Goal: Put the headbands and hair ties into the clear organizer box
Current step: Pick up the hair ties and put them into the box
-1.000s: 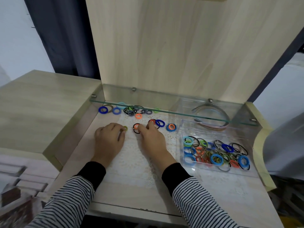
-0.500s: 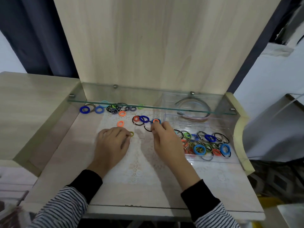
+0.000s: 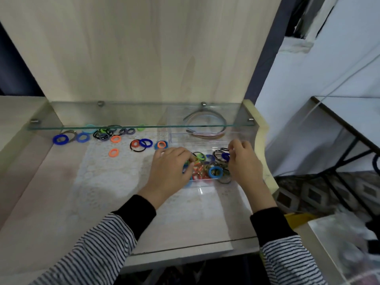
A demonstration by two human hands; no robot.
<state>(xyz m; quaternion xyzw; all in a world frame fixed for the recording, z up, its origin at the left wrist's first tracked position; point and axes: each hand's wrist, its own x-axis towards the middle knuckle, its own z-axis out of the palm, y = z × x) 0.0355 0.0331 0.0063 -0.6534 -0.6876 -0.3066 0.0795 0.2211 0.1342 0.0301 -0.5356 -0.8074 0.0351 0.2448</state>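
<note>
Head: hair ties point(image 3: 113, 152) litter lace-covered desk point(image 3: 41, 192).

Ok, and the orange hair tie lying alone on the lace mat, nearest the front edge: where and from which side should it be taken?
Pinch the orange hair tie by its near band, one fingertip in the hole, thumb outside, coming from above. It lies flat on the lace mat, touching nothing else and forward of the glass shelf, so a downward reach looks unobstructed.
</note>
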